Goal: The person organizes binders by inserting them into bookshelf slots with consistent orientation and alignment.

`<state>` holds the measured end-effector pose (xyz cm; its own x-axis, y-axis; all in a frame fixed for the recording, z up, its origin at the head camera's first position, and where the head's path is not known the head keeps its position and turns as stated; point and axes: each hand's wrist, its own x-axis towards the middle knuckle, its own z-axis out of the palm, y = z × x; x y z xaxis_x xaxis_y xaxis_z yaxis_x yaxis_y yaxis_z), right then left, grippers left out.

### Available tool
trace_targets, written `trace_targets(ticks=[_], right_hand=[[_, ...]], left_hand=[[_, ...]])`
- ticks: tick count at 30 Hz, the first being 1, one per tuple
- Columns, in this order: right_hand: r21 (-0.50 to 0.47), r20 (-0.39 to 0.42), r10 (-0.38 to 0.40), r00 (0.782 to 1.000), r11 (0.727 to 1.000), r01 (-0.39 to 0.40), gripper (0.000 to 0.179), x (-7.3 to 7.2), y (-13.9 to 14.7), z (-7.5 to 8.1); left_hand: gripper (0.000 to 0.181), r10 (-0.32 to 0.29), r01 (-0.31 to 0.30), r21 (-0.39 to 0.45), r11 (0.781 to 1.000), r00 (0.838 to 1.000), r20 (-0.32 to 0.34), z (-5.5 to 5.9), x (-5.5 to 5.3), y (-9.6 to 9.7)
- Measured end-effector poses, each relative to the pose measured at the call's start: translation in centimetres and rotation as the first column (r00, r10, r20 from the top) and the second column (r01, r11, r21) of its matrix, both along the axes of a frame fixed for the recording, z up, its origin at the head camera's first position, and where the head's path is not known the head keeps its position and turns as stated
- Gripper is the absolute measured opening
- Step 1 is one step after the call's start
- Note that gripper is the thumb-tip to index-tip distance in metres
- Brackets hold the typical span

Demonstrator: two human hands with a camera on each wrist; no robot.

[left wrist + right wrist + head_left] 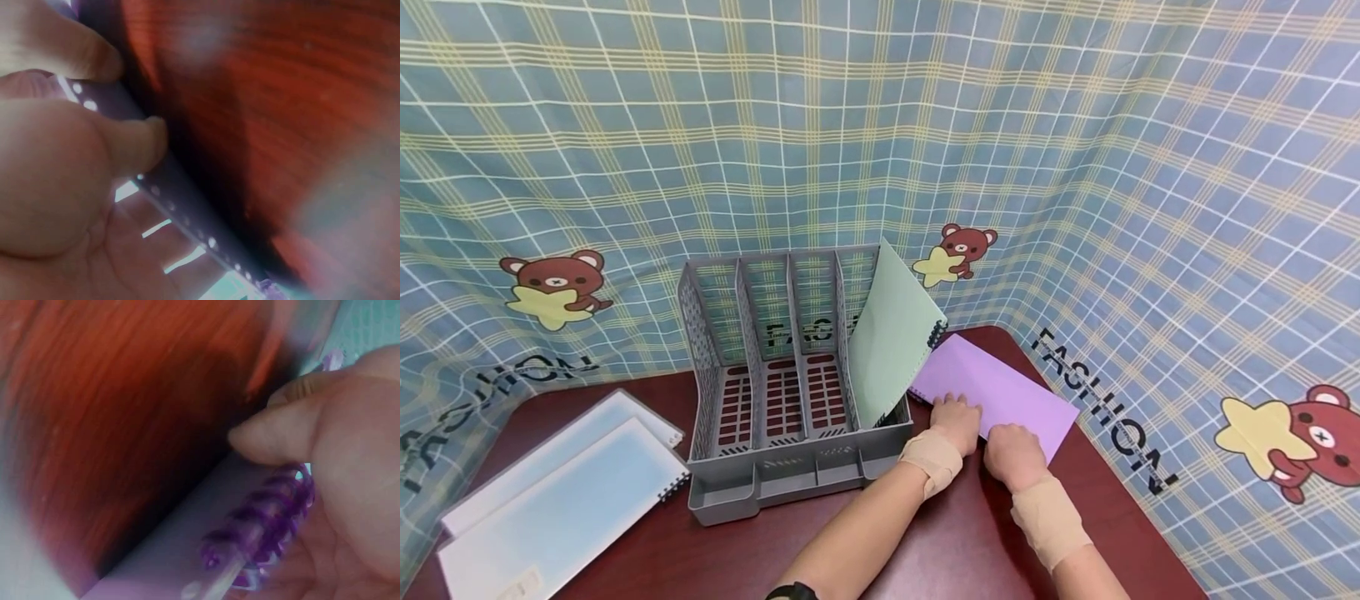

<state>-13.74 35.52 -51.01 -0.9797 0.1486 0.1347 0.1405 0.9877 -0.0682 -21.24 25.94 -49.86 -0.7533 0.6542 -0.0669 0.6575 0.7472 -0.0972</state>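
Evidently, the left hand [953, 423] and right hand [1015, 457] gripped a purple notebook [1003, 383] at the tabletop's [917, 542] right side.
Both hands were clamped on the notebook's near edge, thumbs on the side facing the person. The notebook had a smooth, plain, rectangular cover and a glossy purple coil [269, 512]. To its left stood a rigid grey rack [797, 467] with perforated dividers, on dark red wood grain. A pale green notebook [895, 333] leaned in the rack's rightmost compartment and, in the head view, hid part of the purple cover. Two blue-and-white notebooks [572, 500] lay overlapped at far left. Checked cloth [850, 125] hung behind in soft folds.
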Motion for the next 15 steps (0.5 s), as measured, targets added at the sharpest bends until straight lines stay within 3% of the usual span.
trace_targets(ticks=[7, 12, 15], right_hand=[[0.017, -0.037, -0.070, 0.997, 0.997, 0.070, 0.012, 0.2, -1.1, -0.5], [0.013, -0.029, -0.111, 0.993, 0.994, 0.111, 0.036, 0.5, -1.6, -0.7], [0.020, -0.048, -0.095, 0.994, 0.995, 0.096, 0.036, 0.3, -1.7, -0.6]], left_hand=[[0.039, 0.010, -0.010, -0.001, 1.000, 1.000, 0.018, 0.2, 0.1, 0.1], [0.038, 0.002, -0.002, 0.000, 1.000, 1.000, 0.022, 0.0, 0.1, 0.1], [0.040, 0.006, -0.006, -0.007, 1.000, 1.000, 0.019, -0.1, -0.2, 0.1]])
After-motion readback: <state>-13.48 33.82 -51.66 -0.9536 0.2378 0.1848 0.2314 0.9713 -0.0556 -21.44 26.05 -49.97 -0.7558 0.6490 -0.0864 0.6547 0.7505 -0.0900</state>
